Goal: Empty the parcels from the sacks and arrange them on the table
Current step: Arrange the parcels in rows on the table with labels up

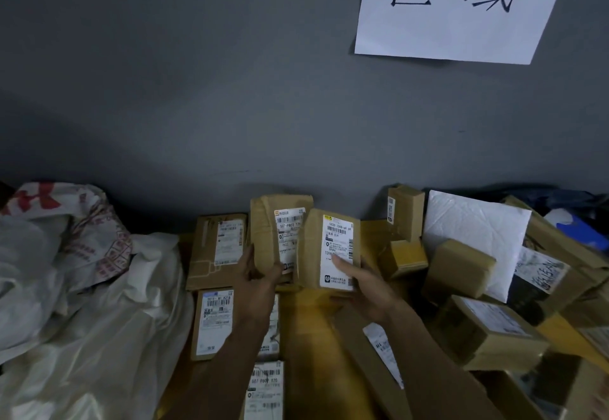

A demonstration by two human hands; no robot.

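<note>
Left hand (260, 278): we grip the creased parcel (268, 222) at its lower left edge, thumb up its side and fingers curled onto its face.
Right hand (365, 287): we hold the labelled parcel (326, 251) from below, with our thumb lying on its white label.
Held parcels: both stand upright facing us at twelve o'clock of our hands, over the far part of the table; the labelled one overlaps the creased one's right edge.
Table (309, 320): its yellow top shows between our forearms.
Laid parcels (217, 248): flat brown ones lie label up at nine o'clock of our left hand, with more at seven and six o'clock along that forearm.
Sacks (92, 304): white and crumpled, they slump at nine o'clock against the laid parcels; one at ten o'clock carries red print.
Box pile (487, 330): at three o'clock of our right hand we see tilted, jumbled cartons, with a white mailer (471, 231) leaning among them.
Sign (454, 7): a white sheet with two black characters hangs on the grey wall at one o'clock.
</note>
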